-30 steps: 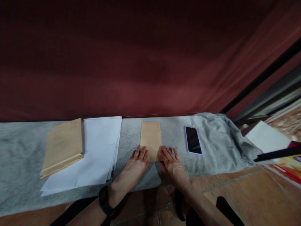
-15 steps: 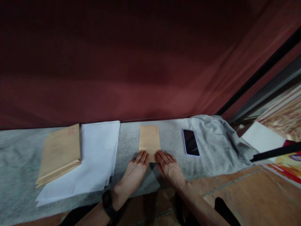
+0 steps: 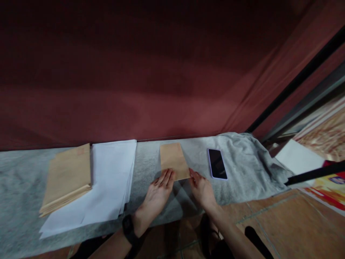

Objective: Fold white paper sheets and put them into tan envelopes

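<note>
1. My right fingers [image 3: 194, 175] pinch the brown envelope [image 3: 174, 156] near its right corner; my left fingers [image 3: 167, 175] lie together over its left edge, any grip underneath hidden.
2. It lies on the cloth-covered bench [image 3: 147, 158], between white sheets [image 3: 113, 172] and phone [image 3: 217, 163].
3. Whether it's filled or sealed, I can't tell; the envelope stack [image 3: 68, 172] lies untouched.

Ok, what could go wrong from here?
The single envelope might crease, with the left hand resting on it and the right hand at its near right corner. The phone, right of that hand, could get bumped. The envelope stack, partly over the white sheets, might slide if they are pulled.
</note>
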Action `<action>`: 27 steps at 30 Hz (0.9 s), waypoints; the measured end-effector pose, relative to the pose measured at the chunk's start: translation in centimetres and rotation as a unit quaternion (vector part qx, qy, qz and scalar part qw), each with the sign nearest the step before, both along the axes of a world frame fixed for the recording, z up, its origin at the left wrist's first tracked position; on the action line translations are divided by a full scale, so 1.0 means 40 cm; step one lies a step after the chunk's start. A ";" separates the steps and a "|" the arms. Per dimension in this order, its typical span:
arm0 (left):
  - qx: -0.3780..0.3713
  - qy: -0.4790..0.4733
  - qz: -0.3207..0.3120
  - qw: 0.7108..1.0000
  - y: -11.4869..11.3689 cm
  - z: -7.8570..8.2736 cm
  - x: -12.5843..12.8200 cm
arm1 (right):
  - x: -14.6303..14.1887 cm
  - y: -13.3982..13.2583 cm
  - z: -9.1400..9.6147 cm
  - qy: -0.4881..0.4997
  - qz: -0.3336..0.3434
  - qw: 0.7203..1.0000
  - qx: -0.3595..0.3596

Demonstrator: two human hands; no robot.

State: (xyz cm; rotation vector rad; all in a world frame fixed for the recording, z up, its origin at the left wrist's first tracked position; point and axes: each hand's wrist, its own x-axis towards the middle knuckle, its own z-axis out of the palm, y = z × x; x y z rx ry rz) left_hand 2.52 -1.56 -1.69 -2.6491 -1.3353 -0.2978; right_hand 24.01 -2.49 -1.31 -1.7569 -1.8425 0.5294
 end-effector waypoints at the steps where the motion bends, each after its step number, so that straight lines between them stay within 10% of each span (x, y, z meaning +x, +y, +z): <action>1: 0.004 -0.004 -0.003 1.000 0.000 0.003 0.004 | 0.002 0.003 0.000 0.084 -0.013 0.996 -0.029; 5: 0.009 -0.009 -0.005 1.000 -0.002 0.008 0.024 | 0.007 0.005 0.007 0.464 -0.057 0.870 -0.159; 10: 0.010 -0.008 -0.016 1.000 -0.013 0.005 0.050 | 0.008 0.002 0.028 0.582 -0.120 0.788 -0.161; 20: -0.074 -0.204 -0.044 0.975 -0.009 -0.015 0.124 | 0.077 0.013 0.011 0.533 -0.174 0.824 -0.079; 27: -0.325 -0.490 0.059 0.807 0.017 -0.075 0.166 | 0.135 0.007 -0.064 0.441 -0.172 0.880 -0.040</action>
